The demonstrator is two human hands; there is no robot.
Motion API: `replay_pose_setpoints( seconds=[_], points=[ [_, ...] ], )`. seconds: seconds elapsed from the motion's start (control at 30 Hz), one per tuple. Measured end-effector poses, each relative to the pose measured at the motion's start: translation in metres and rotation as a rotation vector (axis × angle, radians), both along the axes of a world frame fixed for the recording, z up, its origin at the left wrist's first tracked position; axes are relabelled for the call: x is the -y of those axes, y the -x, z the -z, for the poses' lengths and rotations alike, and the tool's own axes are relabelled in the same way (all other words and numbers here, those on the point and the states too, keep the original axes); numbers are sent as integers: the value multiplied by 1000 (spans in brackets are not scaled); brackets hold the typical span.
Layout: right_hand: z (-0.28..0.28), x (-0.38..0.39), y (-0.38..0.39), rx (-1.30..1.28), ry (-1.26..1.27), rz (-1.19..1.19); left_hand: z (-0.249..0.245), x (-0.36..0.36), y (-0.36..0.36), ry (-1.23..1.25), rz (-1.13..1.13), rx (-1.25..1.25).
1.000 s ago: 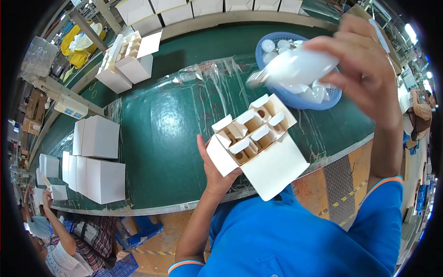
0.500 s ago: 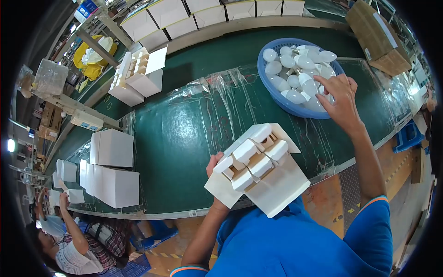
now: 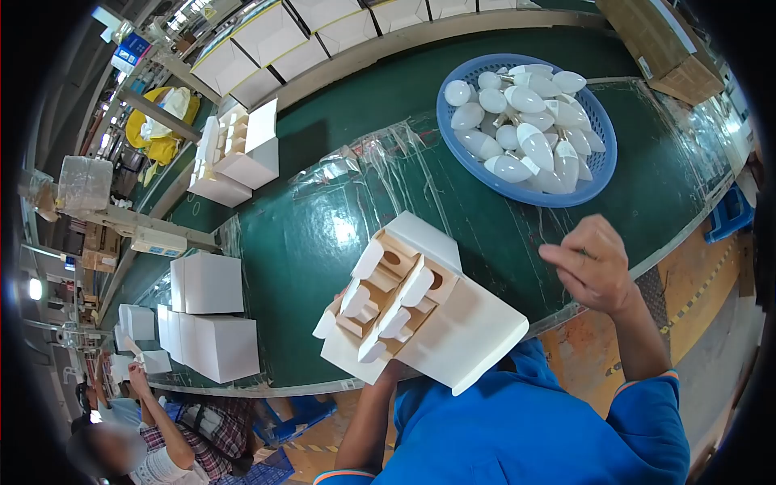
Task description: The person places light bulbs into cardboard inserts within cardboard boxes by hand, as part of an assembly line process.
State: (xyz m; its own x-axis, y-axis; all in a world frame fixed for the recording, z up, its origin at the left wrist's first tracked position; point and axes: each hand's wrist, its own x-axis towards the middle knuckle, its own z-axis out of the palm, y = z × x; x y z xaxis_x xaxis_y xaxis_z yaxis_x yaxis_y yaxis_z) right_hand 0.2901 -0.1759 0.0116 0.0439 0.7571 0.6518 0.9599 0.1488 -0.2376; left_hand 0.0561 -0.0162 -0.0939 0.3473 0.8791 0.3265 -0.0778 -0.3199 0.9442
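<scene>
My left hand (image 3: 390,372) is under and behind an open white carton (image 3: 461,331), holding it up; most of its fingers are hidden. Inside the carton, cardboard dividers (image 3: 392,299) with round holes form compartments, and no bulb shows in them. To the right of the carton, my right hand (image 3: 594,263) is in the air with its fingers curled together and nothing visible in them. Beyond it, a blue round basket (image 3: 608,153) holds several white bulbs (image 3: 535,145) on the green table (image 3: 315,218).
Closed white boxes (image 3: 212,283) stand at the left of the table. An open divided carton (image 3: 255,153) is farther back, near a row of white boxes (image 3: 267,40). A brown carton (image 3: 667,52) lies at the back right. A person (image 3: 166,428) works at lower left.
My right hand has moved from the basket's edge towards me, and its fingers have closed. The carton in my left hand has turned and shifted left, showing more of its inside. The view has shifted slightly.
</scene>
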Motion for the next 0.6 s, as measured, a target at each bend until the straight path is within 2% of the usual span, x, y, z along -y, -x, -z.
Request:
replay_pose_setpoints(
  seconds=[0.2,0.33,0.43,0.53,0.6],
  points=[
    [48,25,15,-185,170,58,-6,-3,25,-27,8,-74],
    [76,33,35,-339,178,153,-11,-9,26,-22,19,-116],
    [68,24,41,-340,140,130,-12,-13,23,0,38,-148],
    [21,1,39,-353,21,85,-14,-26,-6,27,85,-167],
    [1,-19,37,-229,14,-64,-11,-18,5,50,122,-178]
  ],
)
